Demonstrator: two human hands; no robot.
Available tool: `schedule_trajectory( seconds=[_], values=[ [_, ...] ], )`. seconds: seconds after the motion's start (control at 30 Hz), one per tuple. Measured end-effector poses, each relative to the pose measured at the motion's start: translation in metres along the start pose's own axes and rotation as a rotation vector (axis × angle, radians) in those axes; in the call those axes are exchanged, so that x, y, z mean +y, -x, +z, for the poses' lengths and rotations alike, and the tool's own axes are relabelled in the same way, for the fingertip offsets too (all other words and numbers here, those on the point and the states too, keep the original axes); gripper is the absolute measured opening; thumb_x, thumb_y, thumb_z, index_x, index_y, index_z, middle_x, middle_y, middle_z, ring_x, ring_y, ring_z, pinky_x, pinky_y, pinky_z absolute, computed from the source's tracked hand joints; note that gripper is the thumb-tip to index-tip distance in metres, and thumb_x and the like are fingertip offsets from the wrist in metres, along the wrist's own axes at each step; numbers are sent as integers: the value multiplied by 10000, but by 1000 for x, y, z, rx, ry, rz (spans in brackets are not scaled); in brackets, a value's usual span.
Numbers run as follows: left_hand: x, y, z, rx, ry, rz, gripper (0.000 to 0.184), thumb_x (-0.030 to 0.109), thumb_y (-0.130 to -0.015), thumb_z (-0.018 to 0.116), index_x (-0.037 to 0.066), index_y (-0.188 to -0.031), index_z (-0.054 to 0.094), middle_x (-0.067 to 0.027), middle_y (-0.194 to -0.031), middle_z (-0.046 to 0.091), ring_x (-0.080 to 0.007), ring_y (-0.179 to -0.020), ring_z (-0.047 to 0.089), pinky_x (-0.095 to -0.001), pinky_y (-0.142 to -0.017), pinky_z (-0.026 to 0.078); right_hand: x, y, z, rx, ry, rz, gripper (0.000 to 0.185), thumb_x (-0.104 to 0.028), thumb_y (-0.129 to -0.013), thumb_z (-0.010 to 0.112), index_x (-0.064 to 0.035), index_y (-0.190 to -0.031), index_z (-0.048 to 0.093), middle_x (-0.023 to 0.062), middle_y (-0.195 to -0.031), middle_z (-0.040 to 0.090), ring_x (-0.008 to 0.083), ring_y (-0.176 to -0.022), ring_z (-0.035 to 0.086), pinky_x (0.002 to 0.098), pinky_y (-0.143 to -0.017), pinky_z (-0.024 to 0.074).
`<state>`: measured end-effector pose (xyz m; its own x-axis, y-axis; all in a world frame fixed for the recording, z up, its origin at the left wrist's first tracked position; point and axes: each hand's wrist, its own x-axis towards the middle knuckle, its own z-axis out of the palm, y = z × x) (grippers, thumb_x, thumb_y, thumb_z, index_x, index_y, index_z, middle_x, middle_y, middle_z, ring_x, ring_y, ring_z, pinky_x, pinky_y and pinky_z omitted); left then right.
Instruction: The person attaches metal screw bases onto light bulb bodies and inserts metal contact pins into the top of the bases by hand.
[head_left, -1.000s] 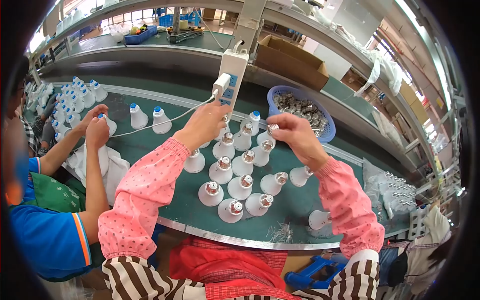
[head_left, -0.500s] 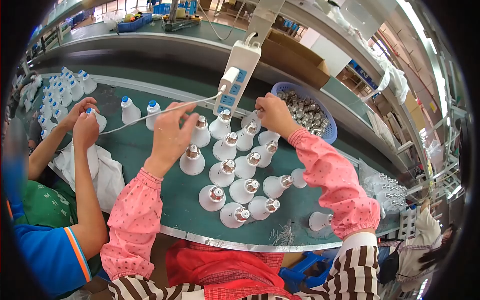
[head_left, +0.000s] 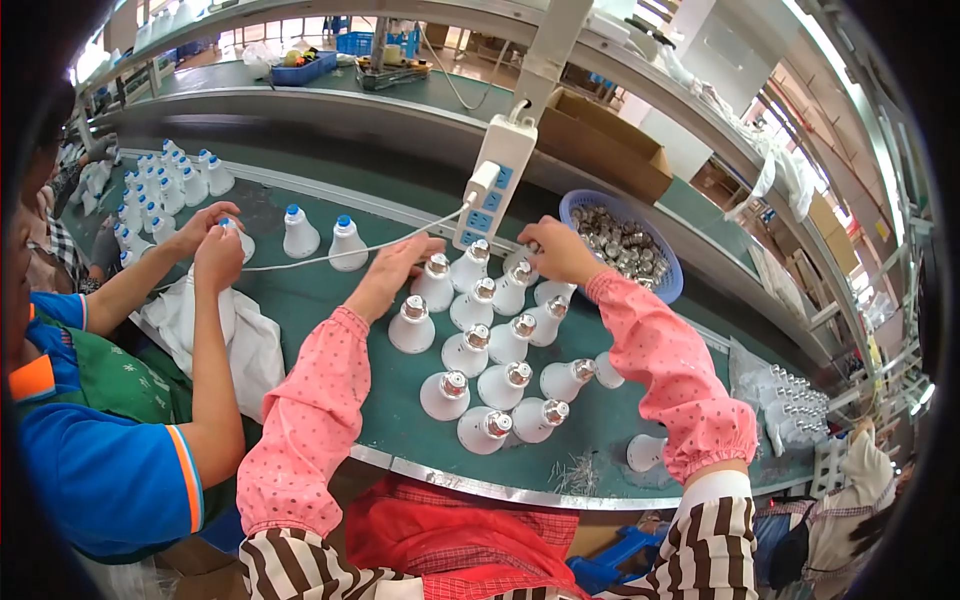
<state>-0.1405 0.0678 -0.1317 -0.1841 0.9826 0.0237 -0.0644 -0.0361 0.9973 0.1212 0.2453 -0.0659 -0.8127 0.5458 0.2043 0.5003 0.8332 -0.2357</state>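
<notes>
White LED bulbs with silver screw caps stand in a cluster on the green bench; one bulb [head_left: 411, 331] is at its left side. My left hand [head_left: 385, 275] is open, fingers stretched to the right beside the cap of a back-left bulb [head_left: 433, 287]. My right hand [head_left: 562, 250] is closed, its fingertips pinched at the top of a bulb [head_left: 515, 258] at the back of the cluster. That bulb's cap is mostly hidden by the fingers. A blue-purple basket [head_left: 668, 285] of loose silver caps [head_left: 615, 238] sits just beyond my right hand.
A white power strip [head_left: 497, 180] stands behind the bulbs, its cable [head_left: 330, 260] crossing leftward over the bench. At left, a co-worker's hands [head_left: 215, 240] hold a blue-topped bulb; more blue-topped bulbs [head_left: 170, 185] stand beyond. Wire clippings [head_left: 575, 475] lie near the front edge.
The whole view has shifted slightly right and down. My left hand has turned, its fingers now stretched rightward toward the caps. My right hand stays at the back bulb.
</notes>
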Motion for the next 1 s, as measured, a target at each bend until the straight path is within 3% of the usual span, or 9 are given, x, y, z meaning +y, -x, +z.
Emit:
schedule_trajectory(
  seconds=[0.13,0.2,0.37,0.43,0.53,0.67,0.7,0.83,1.0],
  values=[
    [3,-9,11,-189,68,-11,628,482,-1138,398,-39,-1397,635,-144,-1370,671,-210,-1213,612,-345,-1106,448,-3,-4,-4,-138,53,36,354,-94,-730,797,-88,-1080,746,153,-1102,664,359,-1023,677,431,-877,554],
    [0,-11,12,-258,60,12,628,482,-1136,404,-41,-1404,629,-144,-1364,673,-209,-1215,610,-351,-1121,445,-5,-4,-11,-241,77,15,370,-108,-713,821,-83,-1074,745,150,-1085,677,359,-1028,682,425,-893,552],
    [9,9,20,-312,-32,3,635,543,-1099,466,8,-1367,677,-102,-1180,688,-136,-995,588,-289,-925,473,-6,12,-27,-406,119,28,419,-193,-695,840,-80,-1086,745,172,-1065,705,375,-1045,684,446,-910,548],
    [-1,13,26,-338,-16,-74,633,544,-1099,462,11,-1361,682,-99,-1196,685,-135,-1023,583,-290,-928,471,-15,21,-42,-466,127,14,423,-222,-726,826,-71,-1111,740,181,-1064,703,374,-1045,685,462,-915,545],
    [2,18,35,-360,-52,-112,622,535,-1103,454,16,-1367,674,-125,-1300,677,-178,-1107,608,-307,-952,483,-40,29,-56,-227,-13,3,381,-174,-780,809,-61,-1137,741,159,-1079,701,345,-969,690,428,-867,553],
    [5,19,36,-369,-9,-61,610,516,-1106,457,9,-1376,662,-139,-1329,675,-202,-1160,616,-318,-971,491,-79,39,-39,-124,-66,-81,275,-147,-814,788,-51,-1067,739,161,-966,670,357,-890,686,450,-788,539],
    [4,20,36,-376,-5,-62,607,511,-1107,459,6,-1378,659,-141,-1328,676,-204,-1169,616,-320,-974,492,-81,39,-29,-53,-3,-125,220,-137,-804,789,-38,-985,713,163,-929,652,383,-886,675,470,-766,527],
    [1,22,34,-379,33,-40,623,513,-1105,467,-18,-1374,652,-137,-1317,680,-208,-1180,613,-325,-968,497,-74,28,-21,-61,39,-200,183,-110,-761,779,-27,-876,663,156,-906,649,398,-878,664,487,-749,517],
    [10,24,39,-366,18,-38,632,509,-1105,474,-39,-1369,647,-133,-1293,685,-195,-1155,617,-321,-944,506,-73,24,-20,-137,-53,-84,192,-109,-754,780,-21,-883,669,153,-937,664,387,-921,663,467,-790,522]
  ],
)
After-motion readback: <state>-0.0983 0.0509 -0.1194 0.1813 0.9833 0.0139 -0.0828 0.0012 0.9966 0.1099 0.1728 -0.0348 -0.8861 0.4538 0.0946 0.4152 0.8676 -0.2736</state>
